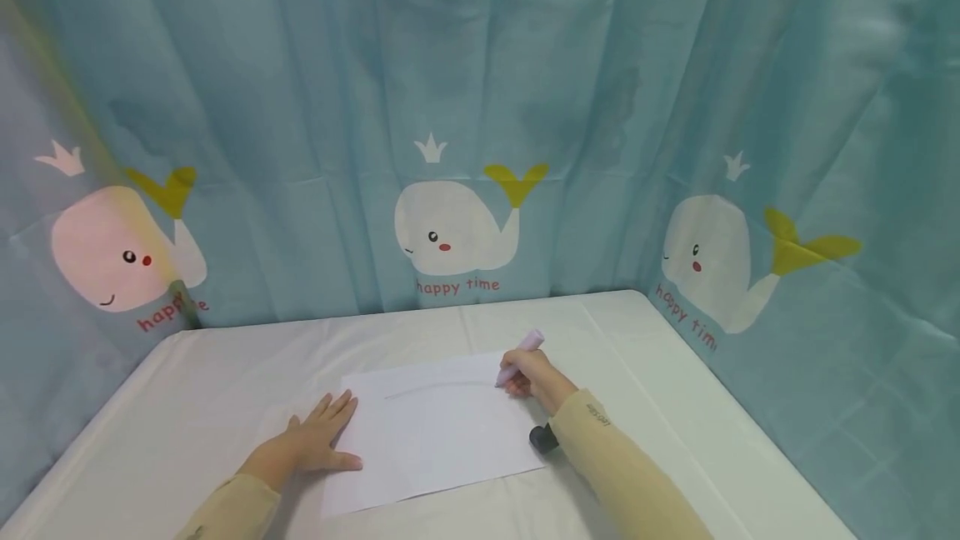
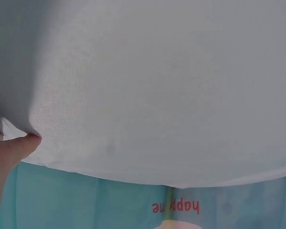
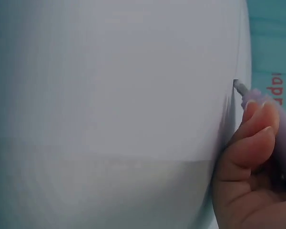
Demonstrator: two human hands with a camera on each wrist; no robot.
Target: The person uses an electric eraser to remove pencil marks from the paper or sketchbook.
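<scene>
A white sheet of paper lies at a slant on the table. My left hand rests with fingers spread on the paper's left edge; only its thumb side shows in the left wrist view. Near the sheet's upper right corner, my right hand pinches a light purple marker. The marker's grey tip points down at the paper. A faint curved line arches across the upper part of the sheet and ends at the tip.
A white cloth covers the table. Blue-green curtains printed with whales surround it at the back and both sides. Beside the right sleeve, a small black rounded object shows over the paper's right edge.
</scene>
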